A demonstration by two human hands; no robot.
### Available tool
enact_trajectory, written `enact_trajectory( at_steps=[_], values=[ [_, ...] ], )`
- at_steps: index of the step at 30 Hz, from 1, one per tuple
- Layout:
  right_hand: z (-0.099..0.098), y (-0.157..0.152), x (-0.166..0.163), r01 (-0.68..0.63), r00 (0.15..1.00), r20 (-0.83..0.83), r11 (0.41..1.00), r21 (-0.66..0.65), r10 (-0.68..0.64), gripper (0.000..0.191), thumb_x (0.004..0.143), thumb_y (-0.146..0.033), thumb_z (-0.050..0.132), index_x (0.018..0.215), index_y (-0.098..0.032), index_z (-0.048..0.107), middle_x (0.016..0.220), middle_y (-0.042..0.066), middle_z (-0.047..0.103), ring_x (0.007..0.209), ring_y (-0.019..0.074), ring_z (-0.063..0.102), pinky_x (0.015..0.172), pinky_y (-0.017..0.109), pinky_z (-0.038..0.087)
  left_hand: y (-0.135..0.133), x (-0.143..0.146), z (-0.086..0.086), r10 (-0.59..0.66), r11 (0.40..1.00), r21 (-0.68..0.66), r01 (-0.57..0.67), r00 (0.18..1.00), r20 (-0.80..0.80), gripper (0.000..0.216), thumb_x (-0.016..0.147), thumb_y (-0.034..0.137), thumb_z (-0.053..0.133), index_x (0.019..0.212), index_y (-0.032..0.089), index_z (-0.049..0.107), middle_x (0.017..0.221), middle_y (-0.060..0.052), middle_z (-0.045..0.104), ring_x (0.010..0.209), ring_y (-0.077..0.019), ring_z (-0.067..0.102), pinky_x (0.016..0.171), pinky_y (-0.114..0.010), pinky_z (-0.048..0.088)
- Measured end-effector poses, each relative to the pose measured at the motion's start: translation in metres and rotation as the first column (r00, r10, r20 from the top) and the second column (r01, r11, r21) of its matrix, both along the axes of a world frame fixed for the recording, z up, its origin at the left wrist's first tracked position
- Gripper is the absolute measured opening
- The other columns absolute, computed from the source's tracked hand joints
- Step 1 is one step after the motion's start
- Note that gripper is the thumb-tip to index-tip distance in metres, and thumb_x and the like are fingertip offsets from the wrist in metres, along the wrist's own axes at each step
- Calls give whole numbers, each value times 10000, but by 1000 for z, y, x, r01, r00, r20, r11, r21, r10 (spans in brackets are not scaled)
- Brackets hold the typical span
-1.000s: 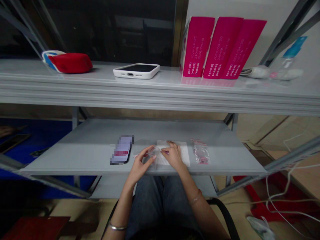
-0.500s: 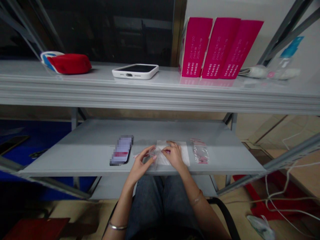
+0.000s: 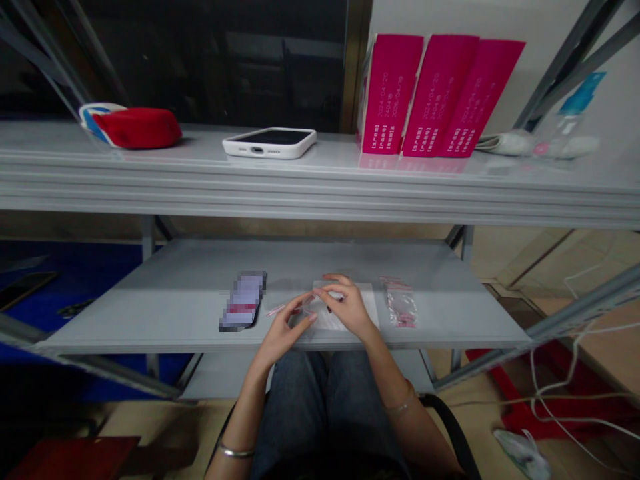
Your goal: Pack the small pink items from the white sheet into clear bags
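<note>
Both hands work at the front edge of the lower grey shelf (image 3: 165,293). My left hand (image 3: 284,331) pinches the left end of a small clear plastic bag with a pink strip (image 3: 285,309). My right hand (image 3: 347,305) meets it from the right, fingers curled on the same bag, with a small dark item at its fingertips. Under the right hand lies a white sheet (image 3: 371,301). What is inside the bag is too small to tell.
A phone with a blurred screen (image 3: 243,301) lies left of my hands, a clear packet with pink contents (image 3: 401,309) to the right. The upper shelf holds a red pouch (image 3: 131,126), a white-cased phone (image 3: 271,142), three magenta boxes (image 3: 440,95) and a bottle (image 3: 567,137). Cables trail on the floor at right.
My right hand has lifted slightly and shifted left toward the left hand over the bag. The left hand has barely moved.
</note>
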State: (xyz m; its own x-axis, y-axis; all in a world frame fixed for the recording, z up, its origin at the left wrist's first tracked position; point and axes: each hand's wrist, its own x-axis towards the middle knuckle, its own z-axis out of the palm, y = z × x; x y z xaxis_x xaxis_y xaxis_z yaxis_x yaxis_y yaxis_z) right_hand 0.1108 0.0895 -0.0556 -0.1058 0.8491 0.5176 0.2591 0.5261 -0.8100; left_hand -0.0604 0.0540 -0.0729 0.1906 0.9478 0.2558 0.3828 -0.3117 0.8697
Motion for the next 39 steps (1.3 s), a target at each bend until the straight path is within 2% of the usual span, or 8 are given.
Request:
enact_trajectory(
  at_steps=[4,7,10,13,16,27,33,39],
  values=[
    [-10,9,5,76,997,-30,997,2,-76,177,820,-352,592,805,-228,717,999,68,657,990,181,595,868,299,441,1,-3,-3,2,1000,-19,-2,1000,3,449,817,386,574,1234,227,518,1312,-68,535,1206,-213,481,1018,-365,367],
    [-23,15,13,155,980,132,988,-22,-151,119,789,-309,629,815,-233,717,1018,67,655,1009,203,580,898,333,415,1,-6,-5,1,1000,-25,-1,1000,10,451,820,385,570,1241,233,514,1318,-67,528,1211,-215,476,1024,-373,361],
    [-38,16,21,181,931,332,982,-63,-150,58,739,-257,679,776,-239,719,982,60,655,1007,221,567,888,349,405,1,-8,-7,-1,1000,-29,2,1000,15,450,824,383,564,1247,240,509,1323,-71,522,1211,-217,475,1028,-384,359],
    [-50,13,26,174,902,415,980,-99,-118,56,736,-236,683,771,-247,725,948,54,653,993,215,563,872,341,403,1,-10,-9,6,999,-35,-6,1000,18,454,820,381,571,1248,241,509,1323,-71,521,1205,-214,480,1037,-388,354],
    [-57,10,26,191,886,448,975,-115,-121,93,752,-255,673,828,-262,727,1004,62,638,1051,222,535,890,353,383,1,-12,-10,12,999,-37,-11,1000,20,451,819,376,575,1245,240,513,1324,-69,520,1212,-211,473,1045,-389,348],
    [-64,2,29,257,862,472,962,-91,-185,75,701,-280,719,755,-236,691,1087,61,598,1090,229,511,910,365,333,1,-16,-11,35,999,-33,-34,999,32,464,810,374,589,1247,236,512,1319,-66,528,1212,-214,478,1040,-390,364],
    [-68,0,31,274,850,487,958,-84,-201,45,748,-271,680,775,-247,707,1087,56,606,1086,220,507,927,366,321,1,-16,-10,17,999,-29,-16,999,35,460,812,368,586,1246,237,510,1313,-68,532,1206,-214,484,1037,-394,370],
    [-55,1,29,257,897,391,963,-80,-207,71,770,-274,651,771,-243,715,1040,61,628,1053,220,534,914,369,357,-2,-15,-6,20,1000,-24,-20,1000,0,461,809,371,586,1246,244,511,1328,-69,516,1206,-216,480,1039,-410,363]
  ],
)
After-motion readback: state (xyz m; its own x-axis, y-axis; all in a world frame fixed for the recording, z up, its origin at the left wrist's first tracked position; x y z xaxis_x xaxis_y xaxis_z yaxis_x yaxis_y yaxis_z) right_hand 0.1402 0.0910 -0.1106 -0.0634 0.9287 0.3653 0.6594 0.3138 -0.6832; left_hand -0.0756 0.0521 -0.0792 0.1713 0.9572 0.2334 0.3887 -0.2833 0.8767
